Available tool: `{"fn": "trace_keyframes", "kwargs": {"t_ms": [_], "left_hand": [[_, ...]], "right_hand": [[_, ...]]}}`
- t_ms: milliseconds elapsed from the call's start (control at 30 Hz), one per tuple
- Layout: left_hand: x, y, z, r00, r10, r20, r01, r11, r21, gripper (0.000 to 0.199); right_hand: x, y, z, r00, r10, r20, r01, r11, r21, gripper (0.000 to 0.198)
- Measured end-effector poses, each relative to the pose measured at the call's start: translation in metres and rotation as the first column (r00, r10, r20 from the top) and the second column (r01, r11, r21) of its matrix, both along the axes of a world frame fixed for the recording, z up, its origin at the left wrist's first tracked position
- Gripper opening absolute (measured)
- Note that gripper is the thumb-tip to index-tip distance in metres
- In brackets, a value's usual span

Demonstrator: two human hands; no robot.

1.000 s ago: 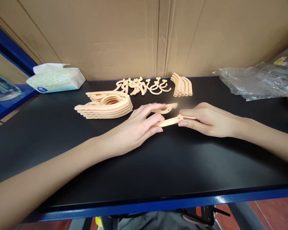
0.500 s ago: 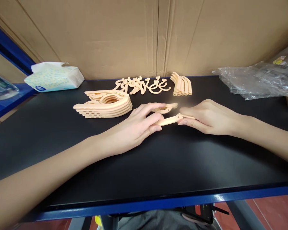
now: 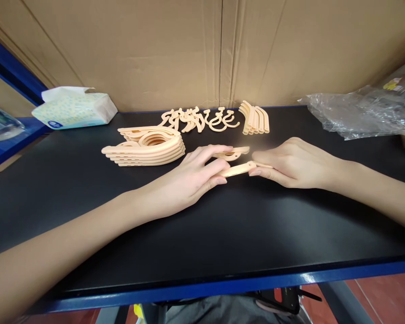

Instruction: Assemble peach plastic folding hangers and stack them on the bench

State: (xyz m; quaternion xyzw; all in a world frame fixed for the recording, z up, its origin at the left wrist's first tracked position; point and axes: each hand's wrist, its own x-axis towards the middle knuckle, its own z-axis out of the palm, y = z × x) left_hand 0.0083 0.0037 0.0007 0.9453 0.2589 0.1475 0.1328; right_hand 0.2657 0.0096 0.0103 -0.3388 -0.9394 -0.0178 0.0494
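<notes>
Over the middle of the black table, my left hand is closed on a cream plastic hanger body, its fingers across both arms of the piece. My right hand pinches a thin cream part against the right end of the near arm, beside a small hole. The fingers hide most of that thin part. To the left lies a stack of several like hanger bodies. Loose hanger hooks lie behind my hands, and a bundle of curved cream bars sits to their right.
A tissue pack stands at the back left. Crumpled clear plastic bags lie at the back right. Cardboard forms the back wall, and a blue edge runs along the table's front.
Both hands keep almost the same place and grip. The near arm's right end and the thin part have shifted only very slightly; the view has moved a little.
</notes>
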Motion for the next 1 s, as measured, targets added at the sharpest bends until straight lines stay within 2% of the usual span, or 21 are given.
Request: {"fn": "trace_keyframes", "kwargs": {"t_ms": [167, 500, 633, 833, 1000], "left_hand": [[-0.001, 0.0009, -0.0012, 1.0, -0.026, -0.007, 0.026, 0.999, 0.029, 0.019], [-0.0004, -0.0013, 0.0, 0.999, -0.027, -0.032, 0.028, 0.999, 0.031, 0.017], [-0.0003, -0.0017, 0.0005, 0.999, -0.024, -0.044, 0.025, 1.0, 0.015, 0.017], [-0.0012, -0.0012, -0.0002, 0.998, -0.029, -0.05, 0.03, 0.999, 0.015, 0.017], [-0.0008, -0.0018, 0.0006, 0.998, -0.029, -0.054, 0.03, 0.999, 0.021, 0.016]], "right_hand": [[0.0002, -0.0013, 0.0002, 0.997, -0.024, 0.079, 0.015, 0.994, 0.11, 0.056], [-0.0026, -0.0063, 0.0031, 0.978, -0.021, 0.207, -0.043, 0.952, 0.304, 0.059], [-0.0022, -0.0063, 0.0032, 0.983, 0.01, 0.184, -0.074, 0.936, 0.345, 0.055], [-0.0003, -0.0052, 0.0014, 0.995, 0.07, 0.074, -0.09, 0.944, 0.317, 0.047], [-0.0011, -0.0056, -0.0001, 0.993, 0.113, 0.024, -0.114, 0.929, 0.351, 0.043]]}}
